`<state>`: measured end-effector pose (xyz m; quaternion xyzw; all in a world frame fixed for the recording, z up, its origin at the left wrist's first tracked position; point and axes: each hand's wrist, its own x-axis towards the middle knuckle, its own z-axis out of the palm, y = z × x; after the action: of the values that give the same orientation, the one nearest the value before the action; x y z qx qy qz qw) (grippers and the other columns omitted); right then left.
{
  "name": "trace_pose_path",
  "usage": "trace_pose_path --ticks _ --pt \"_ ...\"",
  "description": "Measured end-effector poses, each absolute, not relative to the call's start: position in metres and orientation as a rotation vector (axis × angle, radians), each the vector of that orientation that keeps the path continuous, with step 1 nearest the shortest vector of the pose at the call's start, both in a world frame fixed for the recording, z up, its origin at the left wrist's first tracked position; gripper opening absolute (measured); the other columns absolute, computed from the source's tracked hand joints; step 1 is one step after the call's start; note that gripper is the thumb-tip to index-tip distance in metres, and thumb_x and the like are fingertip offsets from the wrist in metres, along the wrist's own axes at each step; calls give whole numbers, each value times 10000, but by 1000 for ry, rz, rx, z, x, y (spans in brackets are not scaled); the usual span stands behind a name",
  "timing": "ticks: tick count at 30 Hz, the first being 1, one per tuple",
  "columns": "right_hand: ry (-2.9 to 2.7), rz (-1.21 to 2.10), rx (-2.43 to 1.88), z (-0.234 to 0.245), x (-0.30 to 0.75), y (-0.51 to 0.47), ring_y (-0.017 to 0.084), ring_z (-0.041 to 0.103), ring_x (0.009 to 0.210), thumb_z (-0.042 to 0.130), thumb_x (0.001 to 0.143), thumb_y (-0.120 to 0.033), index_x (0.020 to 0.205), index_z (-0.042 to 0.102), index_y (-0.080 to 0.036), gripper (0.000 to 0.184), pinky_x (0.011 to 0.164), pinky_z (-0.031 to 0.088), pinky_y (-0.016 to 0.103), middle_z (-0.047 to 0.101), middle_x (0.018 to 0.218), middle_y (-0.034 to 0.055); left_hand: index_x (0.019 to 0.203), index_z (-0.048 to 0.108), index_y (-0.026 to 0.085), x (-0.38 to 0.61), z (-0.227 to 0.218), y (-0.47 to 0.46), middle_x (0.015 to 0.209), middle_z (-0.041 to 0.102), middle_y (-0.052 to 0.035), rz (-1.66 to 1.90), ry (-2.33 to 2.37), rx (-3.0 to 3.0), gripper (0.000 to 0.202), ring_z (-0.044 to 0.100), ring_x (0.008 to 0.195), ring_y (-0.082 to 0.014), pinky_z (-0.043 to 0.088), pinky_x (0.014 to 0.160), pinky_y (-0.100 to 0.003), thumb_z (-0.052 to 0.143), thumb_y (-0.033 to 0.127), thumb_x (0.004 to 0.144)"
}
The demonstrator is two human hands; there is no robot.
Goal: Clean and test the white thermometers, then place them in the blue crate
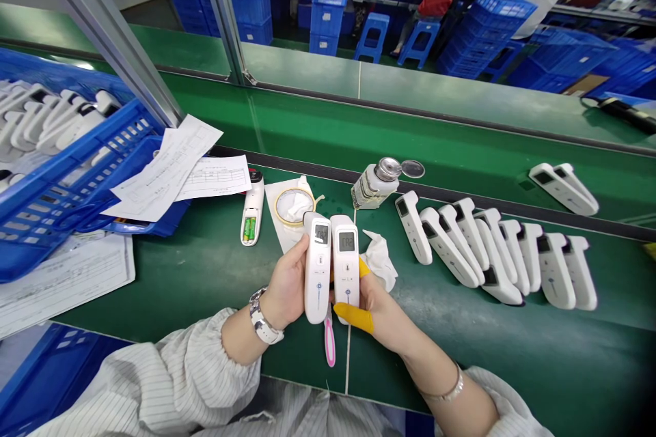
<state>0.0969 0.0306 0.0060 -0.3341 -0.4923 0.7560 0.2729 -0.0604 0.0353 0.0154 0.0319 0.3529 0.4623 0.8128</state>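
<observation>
Side by side in front of me are two white infrared thermometers with grey screens facing up. My left hand [288,285] is closed around the left thermometer [318,270]. My right hand [376,304], with yellow finger cots on its thumb and a finger, grips the right thermometer [345,263]. Both screens show dark digits. Below them a pink-and-white handled tool [329,341] lies on the green bench, its upper end hidden. A crumpled white tissue [379,259] is just beyond my right hand. Another thermometer [251,212] has its battery bay exposed, with green batteries inside.
Several thermometers [476,246] lie in a row at right, and two more [564,188] on the conveyor [451,143]. A metal-topped bottle [376,184] and a tape roll [294,206] stand ahead. Left are papers [169,164] and a blue basket [117,130] of thermometers. People work behind.
</observation>
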Motion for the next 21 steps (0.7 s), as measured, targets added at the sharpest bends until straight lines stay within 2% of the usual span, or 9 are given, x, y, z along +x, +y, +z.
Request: trace_pose_path --ticks 3,5,9,12,15,18,21 --pt "-1323 2056 -835 9 96 32 231 562 1079 685 742 -212 1274 366 -327 630 873 498 389 541 1229 38 999 625 198 -63 15 36 820 681 -64 989 740 73 394 648 702 -242 493 569 -345 445 509 837" --pt "-1321 2067 -797 11 95 33 232 535 1124 671 756 -220 1276 377 -322 606 905 480 391 517 1267 42 1000 626 190 -64 16 37 825 681 -71 984 743 67 396 647 706 -242 498 575 -348 442 502 839" --pt "-1318 2064 -769 11 96 35 246 516 1152 646 779 -313 1295 398 -298 572 947 450 410 515 1292 48 1003 628 172 -64 18 38 882 683 -85 994 755 49 383 647 793 -268 515 694 -416 441 468 848" --pt "-1262 2043 -807 2 98 34 263 511 1166 632 781 -364 1305 415 -289 572 968 433 433 543 1284 42 1041 617 163 -62 19 39 934 680 -76 1098 758 59 327 635 874 -258 494 808 -419 464 386 857" --pt "-1116 1999 -911 -13 101 32 263 504 1189 540 841 -402 1261 489 -292 437 999 405 454 571 1274 19 1101 593 168 -60 18 40 1035 660 -71 1181 746 85 308 599 993 -259 452 902 -415 479 320 859" --pt "-1064 1870 -974 -23 102 31 244 476 1226 464 883 -442 1196 560 -306 355 1054 345 445 573 1285 -7 1158 563 217 -59 17 39 1096 638 -42 1214 710 143 315 567 1056 -233 430 936 -384 505 266 853" --pt "-1243 1773 -1025 -19 103 32 234 453 1246 490 889 -390 1235 533 -319 356 1082 303 438 552 1309 -13 1216 522 262 -59 17 38 1143 616 -27 1226 706 226 384 552 1078 -212 430 932 -355 542 220 835"
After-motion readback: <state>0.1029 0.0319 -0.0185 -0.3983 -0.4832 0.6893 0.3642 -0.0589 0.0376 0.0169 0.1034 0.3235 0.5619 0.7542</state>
